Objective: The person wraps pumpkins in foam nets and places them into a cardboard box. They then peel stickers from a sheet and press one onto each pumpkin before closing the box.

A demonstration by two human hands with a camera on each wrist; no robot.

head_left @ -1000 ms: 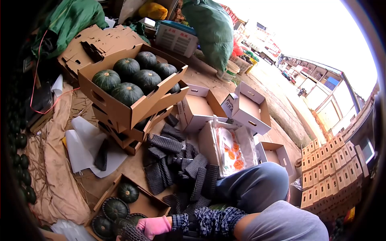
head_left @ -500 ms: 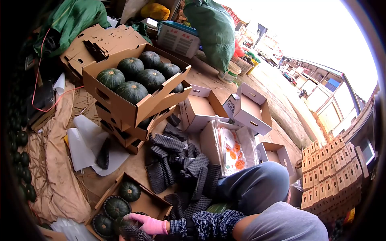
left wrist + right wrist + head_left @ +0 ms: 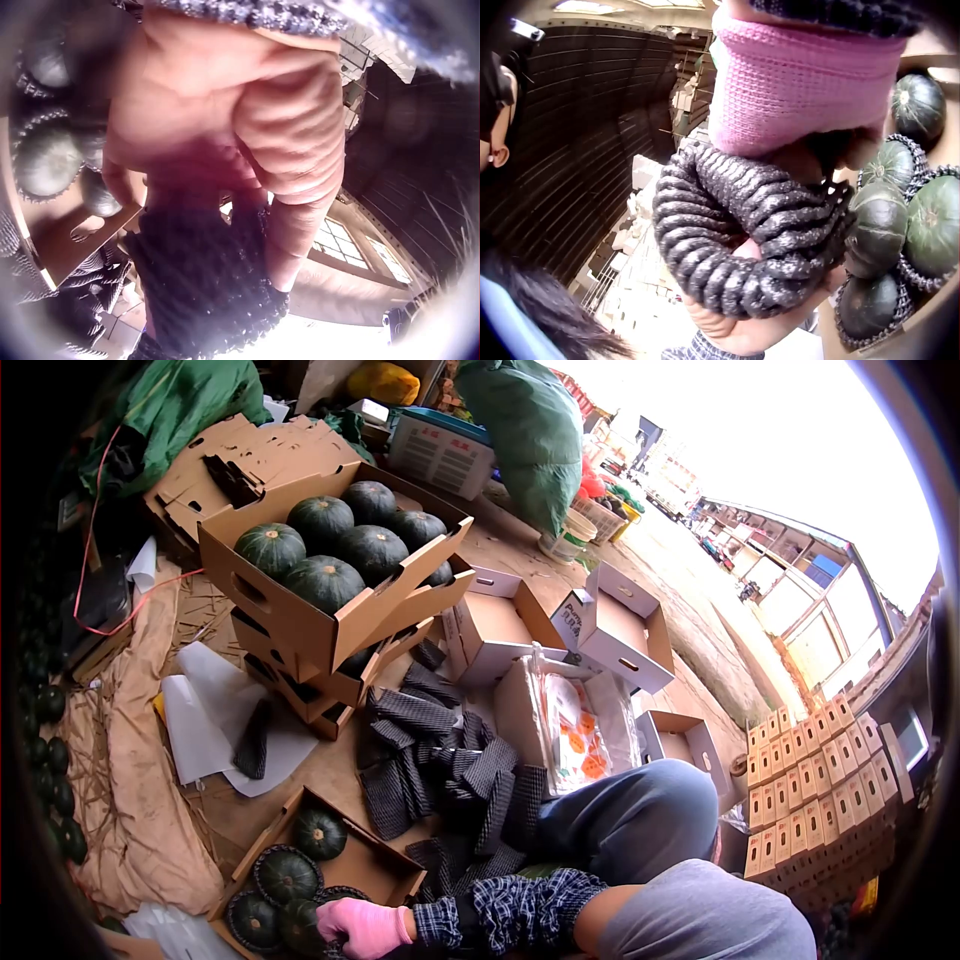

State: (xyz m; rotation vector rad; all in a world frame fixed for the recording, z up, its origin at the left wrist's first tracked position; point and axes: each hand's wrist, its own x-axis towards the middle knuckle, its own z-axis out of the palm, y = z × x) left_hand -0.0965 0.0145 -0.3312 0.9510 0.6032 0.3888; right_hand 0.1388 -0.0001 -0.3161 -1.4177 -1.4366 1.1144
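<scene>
In the right wrist view, a dark ribbed foam net [image 3: 750,232] forms a thick ring. My bare left hand [image 3: 769,330] holds it from below, and my pink-gloved right hand [image 3: 806,90] grips its upper edge, fingertips partly hidden. The left wrist view shows the left hand [image 3: 225,127] with thumb and fingers round the dark net [image 3: 210,277]. In the head view the right hand [image 3: 365,928] is over the near end of an open carton [image 3: 385,870] holding green squashes [image 3: 320,832], some in dark nets; the left hand is hidden there.
A pile of dark nets [image 3: 450,760] lies right of the carton. Beyond stand stacked cartons [image 3: 290,605] topped with squashes, empty white cartons [image 3: 500,625], and a box of plastic bags [image 3: 575,735]. Small boxes [image 3: 825,790] are stacked at the right. Bent knees [image 3: 640,820] flank the work.
The pink-gloved hand has moved slightly within the near end of the carton, and its fingers look more curled than half a second ago. The net beneath it is now mostly hidden in the head view.
</scene>
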